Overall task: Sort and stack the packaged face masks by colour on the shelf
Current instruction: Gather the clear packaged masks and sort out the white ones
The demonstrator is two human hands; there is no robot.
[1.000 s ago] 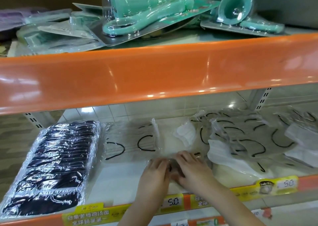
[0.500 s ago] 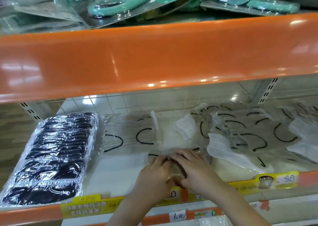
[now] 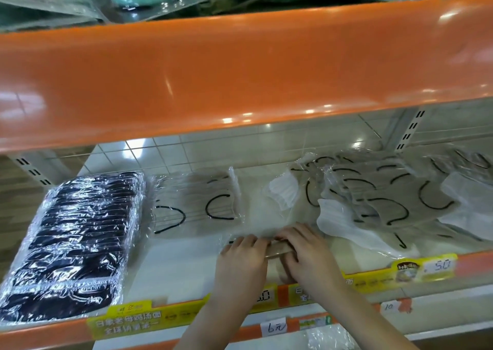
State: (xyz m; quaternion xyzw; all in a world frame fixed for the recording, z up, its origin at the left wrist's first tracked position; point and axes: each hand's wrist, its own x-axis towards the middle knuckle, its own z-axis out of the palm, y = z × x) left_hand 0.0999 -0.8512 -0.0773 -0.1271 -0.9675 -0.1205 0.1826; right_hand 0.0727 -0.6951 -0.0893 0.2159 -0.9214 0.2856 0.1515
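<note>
The black mask stack is seen at the far left of the shelf, wrapped in clear film and squared up. Just right of that stack, a flat pile of grey masks in clear bags is laid, its black ear loops showing.

Well right of the black stack, at the front of the shelf, one grey packaged mask is held between both hands. Over the last second the hands have been drawn slightly closer together and the packet has been gathered off the shelf surface; its edge is now raised between the fingers. The left hand is laid on the packet's left end with fingers bent over it. The right hand is curled over the right end, so the grip of each hand is closed on the same packet.

This suggests that one grey packet has been singled out, and is probably meant for the grey pile beside the black stack.

Farthest from the black stack, a loose heap of mixed masks, grey and white, is left unsorted. Much of the sorting is judged to remain.
</note>
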